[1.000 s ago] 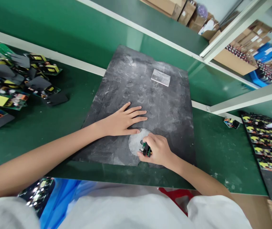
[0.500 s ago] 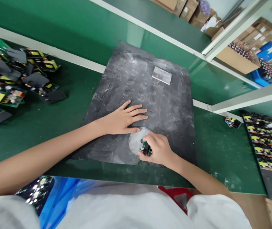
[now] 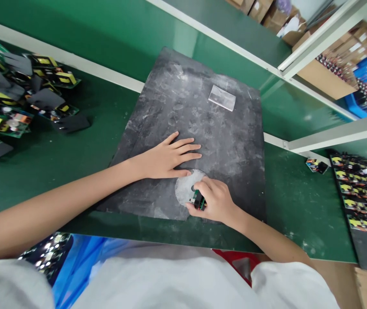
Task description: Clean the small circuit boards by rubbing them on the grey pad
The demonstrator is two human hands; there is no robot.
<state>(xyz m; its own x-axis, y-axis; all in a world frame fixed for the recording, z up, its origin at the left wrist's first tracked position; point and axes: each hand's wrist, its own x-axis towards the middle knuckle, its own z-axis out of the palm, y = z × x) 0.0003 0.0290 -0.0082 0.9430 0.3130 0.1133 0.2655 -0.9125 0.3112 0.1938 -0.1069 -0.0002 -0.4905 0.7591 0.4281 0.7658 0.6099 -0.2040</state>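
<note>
My left hand (image 3: 167, 157) lies flat with fingers spread on a dark grey mat (image 3: 199, 111) smeared with white paste. My right hand (image 3: 212, 201) is closed around a small green circuit board (image 3: 198, 200), pressing it against a round white patch of paste (image 3: 183, 191) near the mat's front edge. The left thumb touches the top of that patch.
A small clear plastic piece (image 3: 222, 97) lies at the mat's far side. A heap of circuit boards (image 3: 16, 98) sits at the left on the green bench (image 3: 61, 163). A dark tray of rowed boards (image 3: 360, 193) stands at the right, one loose board (image 3: 314, 165) before it. Cardboard boxes (image 3: 325, 77) fill the rear shelf.
Both hands stay in place on the mat; only the camera has tilted slightly, shifting the scene up in the picture.
</note>
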